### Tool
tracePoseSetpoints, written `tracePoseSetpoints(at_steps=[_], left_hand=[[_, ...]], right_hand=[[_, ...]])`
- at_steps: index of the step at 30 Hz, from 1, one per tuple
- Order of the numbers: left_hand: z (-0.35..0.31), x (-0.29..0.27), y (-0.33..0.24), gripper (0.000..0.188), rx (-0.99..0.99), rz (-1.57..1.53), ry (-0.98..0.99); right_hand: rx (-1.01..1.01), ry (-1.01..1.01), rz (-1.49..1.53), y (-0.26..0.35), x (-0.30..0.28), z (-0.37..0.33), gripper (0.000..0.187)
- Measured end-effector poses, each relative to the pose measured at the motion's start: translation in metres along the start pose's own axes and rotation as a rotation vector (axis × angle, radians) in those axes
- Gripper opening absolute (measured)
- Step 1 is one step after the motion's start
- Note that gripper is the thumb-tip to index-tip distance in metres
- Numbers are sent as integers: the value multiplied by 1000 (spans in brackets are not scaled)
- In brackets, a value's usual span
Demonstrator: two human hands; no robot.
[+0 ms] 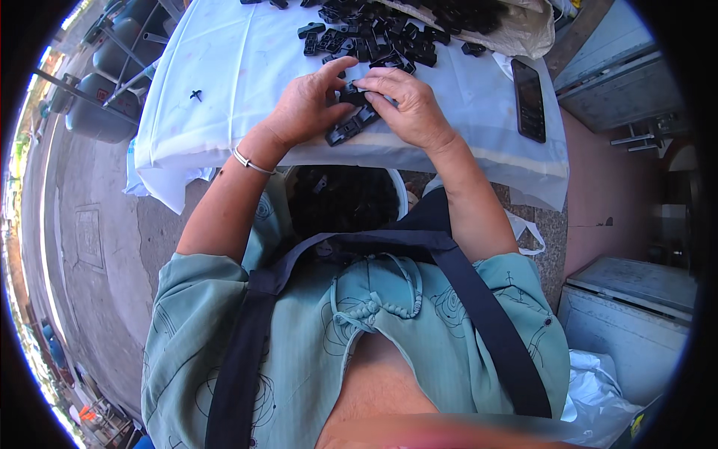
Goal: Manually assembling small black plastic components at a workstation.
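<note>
Over the near part of the cloth-covered table, my two hands come together at a black plastic part [350, 127]. My left hand [305, 103] curves around its left side, with the thumb against the part and the index finger arched above. From the right, my right hand [410, 106] presses its thumb and fingertips onto the upper end of the part. The fingers hide some of it, and any small piece between the fingertips is too small to make out. Just beyond the hands lies a heap of similar black plastic parts [374, 41].
A white sheet [217, 82] covers the table. A phone [529, 101] lies at the right, and a small black piece [196, 95] at the left. Below the table's front edge, a white bucket [404, 196] holds more black parts. A pale sack [523, 34] sits at the back right.
</note>
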State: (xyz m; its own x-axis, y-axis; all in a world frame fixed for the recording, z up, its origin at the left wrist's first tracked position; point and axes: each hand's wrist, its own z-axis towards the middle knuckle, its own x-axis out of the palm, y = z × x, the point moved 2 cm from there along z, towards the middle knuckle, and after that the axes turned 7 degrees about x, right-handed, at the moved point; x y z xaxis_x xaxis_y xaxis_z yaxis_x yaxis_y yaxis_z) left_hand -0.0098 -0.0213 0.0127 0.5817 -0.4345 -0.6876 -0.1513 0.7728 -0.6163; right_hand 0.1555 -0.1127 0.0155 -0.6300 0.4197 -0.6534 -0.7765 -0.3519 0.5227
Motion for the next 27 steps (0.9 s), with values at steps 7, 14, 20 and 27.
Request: tracePoseSetpoints(at_steps=[7,14,20,27], left_hand=[[-5,2,6,64,0,-63,-60],[-3,-14,1,44,84,34,-13],[19,-18,7,37,-104,351,-40],[23,-2,5,31,-220,366,-137]], right_hand=[[94,151,43,12,-3,-11,26],[19,66,-241,19,5,-19,27],[176,176,7,11,-2,-11,24],[-34,105,-169,25,7,-9,27]])
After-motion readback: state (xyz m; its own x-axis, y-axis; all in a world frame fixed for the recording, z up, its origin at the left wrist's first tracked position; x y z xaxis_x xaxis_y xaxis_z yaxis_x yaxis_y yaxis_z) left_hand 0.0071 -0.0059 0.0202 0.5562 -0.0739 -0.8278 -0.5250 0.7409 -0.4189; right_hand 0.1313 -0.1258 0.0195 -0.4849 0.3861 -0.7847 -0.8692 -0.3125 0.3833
